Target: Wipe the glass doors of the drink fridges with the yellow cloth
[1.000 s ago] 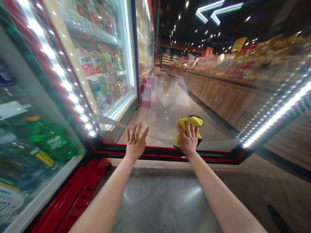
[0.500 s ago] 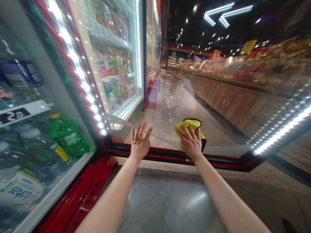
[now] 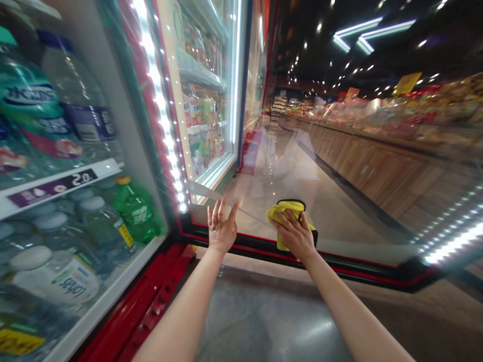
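Note:
A glass cooler door [image 3: 350, 216] with a black and red frame stands swung out in front of me. My left hand [image 3: 222, 226] is open, its fingers spread up against the lower glass just above the bottom frame. To its right, my right hand [image 3: 296, 234] presses a yellow cloth [image 3: 289, 207] with black edging flat on the glass. My fingers lie over the cloth, and part of it is hidden beneath the palm.
On the left is the open cooler with shelves of bottles, among them a green bottle [image 3: 138, 213] and a white-labelled one [image 3: 71, 281]. Its red base [image 3: 151, 296] runs along the floor. Through the glass show a wood-fronted display counter [image 3: 362, 166] and another lit cooler [image 3: 206, 100].
My right hand and the cloth have shifted slightly left and down against the door. The left hand stays on the glass. The whole view has turned a little to the left.

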Demonstrator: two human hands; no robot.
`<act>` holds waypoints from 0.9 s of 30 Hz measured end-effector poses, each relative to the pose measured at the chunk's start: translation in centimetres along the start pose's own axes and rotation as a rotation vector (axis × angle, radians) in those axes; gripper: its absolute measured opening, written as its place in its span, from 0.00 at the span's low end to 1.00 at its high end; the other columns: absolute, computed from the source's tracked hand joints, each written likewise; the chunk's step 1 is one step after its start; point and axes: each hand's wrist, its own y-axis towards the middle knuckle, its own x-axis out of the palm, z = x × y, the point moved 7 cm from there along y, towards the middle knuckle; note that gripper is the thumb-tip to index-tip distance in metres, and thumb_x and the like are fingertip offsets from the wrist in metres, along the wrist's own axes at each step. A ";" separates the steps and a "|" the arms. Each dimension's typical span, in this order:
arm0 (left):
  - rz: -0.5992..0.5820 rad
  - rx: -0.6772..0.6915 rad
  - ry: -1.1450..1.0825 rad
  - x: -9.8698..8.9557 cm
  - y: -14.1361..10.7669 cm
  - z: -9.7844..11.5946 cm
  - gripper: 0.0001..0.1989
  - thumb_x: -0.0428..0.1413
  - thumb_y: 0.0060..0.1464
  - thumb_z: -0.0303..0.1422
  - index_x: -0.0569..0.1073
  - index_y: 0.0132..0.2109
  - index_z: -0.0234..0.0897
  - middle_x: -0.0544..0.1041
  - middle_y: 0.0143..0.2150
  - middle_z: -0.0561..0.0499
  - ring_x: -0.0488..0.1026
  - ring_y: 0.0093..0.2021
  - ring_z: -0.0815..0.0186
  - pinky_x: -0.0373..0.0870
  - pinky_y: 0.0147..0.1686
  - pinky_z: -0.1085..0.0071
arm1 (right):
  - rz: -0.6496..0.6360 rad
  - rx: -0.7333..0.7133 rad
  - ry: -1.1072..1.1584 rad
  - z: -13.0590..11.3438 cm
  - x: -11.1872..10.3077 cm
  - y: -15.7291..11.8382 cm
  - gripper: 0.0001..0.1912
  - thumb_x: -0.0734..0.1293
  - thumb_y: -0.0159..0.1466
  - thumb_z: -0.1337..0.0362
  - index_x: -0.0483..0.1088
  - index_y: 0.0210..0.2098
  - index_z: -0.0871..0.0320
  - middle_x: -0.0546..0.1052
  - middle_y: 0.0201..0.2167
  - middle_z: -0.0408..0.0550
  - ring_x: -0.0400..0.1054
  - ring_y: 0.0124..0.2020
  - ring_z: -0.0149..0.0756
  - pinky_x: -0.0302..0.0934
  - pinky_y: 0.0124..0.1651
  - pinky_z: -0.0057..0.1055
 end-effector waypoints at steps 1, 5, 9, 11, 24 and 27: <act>-0.003 -0.011 -0.004 0.0 0.0 -0.4 0.38 0.55 0.55 0.23 0.59 0.70 0.48 0.48 0.76 0.43 0.51 0.73 0.48 0.44 0.72 0.45 | 0.029 0.075 -0.019 0.3 -0.2 1.4 0.30 0.63 0.67 0.70 0.62 0.67 0.46 0.69 0.65 0.48 0.57 0.68 0.46 0.32 0.74 0.53; -0.015 -0.072 -0.010 0.1 -0.1 -1.3 0.40 0.55 0.54 0.23 0.55 0.72 0.48 0.47 0.76 0.43 0.50 0.74 0.49 0.44 0.72 0.45 | 0.108 0.141 -0.014 -3.0 0.6 7.7 0.33 0.62 0.67 0.69 0.56 0.70 0.51 0.62 0.69 0.55 0.53 0.70 0.51 0.37 0.72 0.56; -0.046 -0.114 -0.010 0.3 -0.6 -1.6 0.41 0.55 0.55 0.23 0.52 0.73 0.45 0.47 0.76 0.42 0.49 0.74 0.49 0.43 0.72 0.45 | 0.040 -0.104 0.047 -6.7 2.4 7.5 0.35 0.62 0.66 0.71 0.55 0.71 0.51 0.62 0.70 0.49 0.53 0.70 0.44 0.37 0.73 0.48; -0.064 -0.125 -0.021 0.3 -0.7 -1.8 0.41 0.55 0.55 0.23 0.52 0.73 0.46 0.48 0.76 0.43 0.48 0.74 0.50 0.41 0.72 0.45 | -0.014 -0.217 0.069 -6.7 2.4 5.4 0.35 0.61 0.65 0.73 0.56 0.70 0.50 0.64 0.69 0.46 0.55 0.69 0.40 0.37 0.74 0.45; -0.093 -0.244 0.032 -0.4 -1.0 -5.3 0.44 0.56 0.54 0.23 0.48 0.74 0.44 0.48 0.76 0.40 0.43 0.75 0.50 0.39 0.71 0.41 | 0.062 -0.061 0.161 -10.5 3.3 12.9 0.38 0.60 0.67 0.71 0.46 0.74 0.51 0.58 0.72 0.51 0.47 0.72 0.49 0.33 0.73 0.56; -0.112 -0.236 0.065 -0.7 -1.3 -5.9 0.43 0.56 0.53 0.23 0.50 0.73 0.42 0.47 0.76 0.39 0.42 0.75 0.49 0.41 0.71 0.42 | 0.008 -0.247 0.135 -11.1 3.9 10.0 0.39 0.60 0.66 0.73 0.46 0.73 0.49 0.60 0.71 0.46 0.50 0.72 0.43 0.35 0.74 0.49</act>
